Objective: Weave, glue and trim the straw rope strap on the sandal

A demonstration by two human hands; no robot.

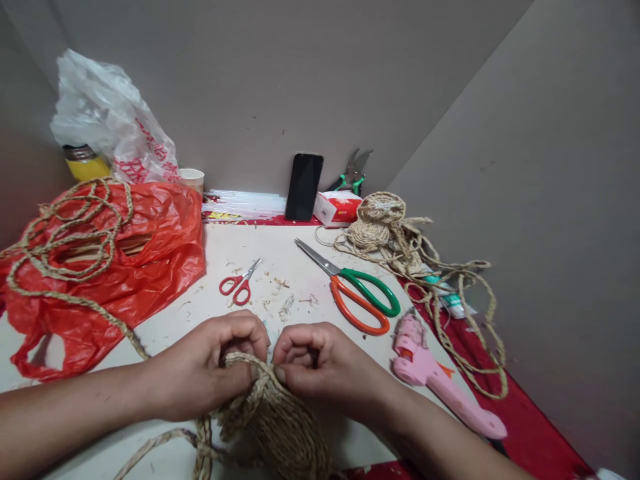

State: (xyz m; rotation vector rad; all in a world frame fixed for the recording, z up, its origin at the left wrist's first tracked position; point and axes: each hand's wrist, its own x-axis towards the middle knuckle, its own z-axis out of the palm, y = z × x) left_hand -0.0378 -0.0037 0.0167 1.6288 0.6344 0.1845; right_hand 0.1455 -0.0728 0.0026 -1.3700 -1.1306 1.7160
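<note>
A piece of coiled, braided straw cord (293,427) is between my hands at the lower middle of the head view. My left hand (215,367) is closed, its thumb and fingers pinching the upper left edge of this straw piece. From the right, my right hand (325,367) pinches the upper edge of the same piece, thumb and fingertips together. The two hands' fingertips almost meet. Loose straw cord (200,447) hangs below my left hand, and a long braid (110,317) runs from behind that wrist to the upper left.
Small red scissors (241,283) and large scissors (350,287) lie beyond my hands. A pink glue gun (440,383) is at right, near another straw coil (375,227). A red plastic bag (165,267) covers the left. A phone (304,187) leans against the back wall.
</note>
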